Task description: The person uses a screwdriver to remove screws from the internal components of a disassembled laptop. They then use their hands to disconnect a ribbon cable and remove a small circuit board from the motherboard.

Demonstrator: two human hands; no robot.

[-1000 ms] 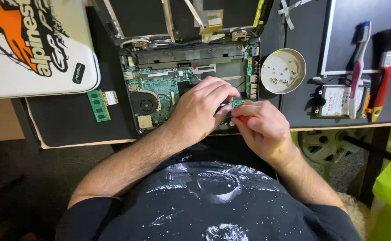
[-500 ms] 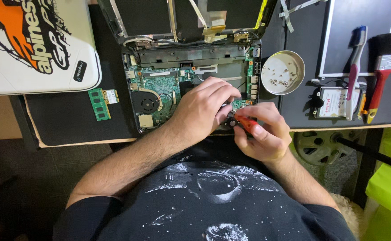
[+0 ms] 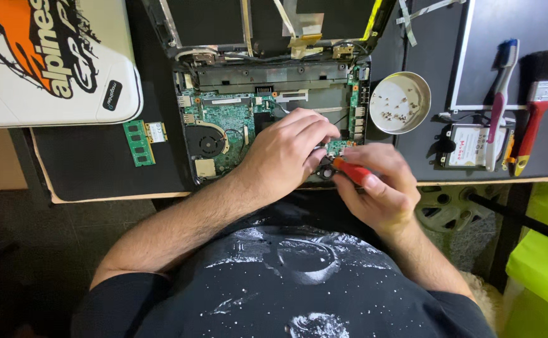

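The person is leaning over 1 opened black laptop base with its green motherboard exposed, lying on a dark work mat. The left hand is resting on the lower right part of the board, fingers curled downward and pressing near a small green circuit piece; whether those fingers are pinching anything cannot be told, since the fingertips are hidden. The right hand is sitting just beside it, touching the left, with its fingers wrapped tight around 1 red-handled screwdriver, whose tip is pointing left towards the board's front edge.

1 round black cooling fan is showing on the board left of the hands. 1 loose green memory stick and 1 smaller green card are lying on the mat, well apart from the hands. 1 round white bowl holding several tiny screws, too small to count, is standing just right of the laptop. Farther right, 1 silver hard drive is lying under 1 blue and pink toothbrush, near 1 red-handled black-bristled paintbrush. 1 white panel with orange and black graphics is filling the upper left.
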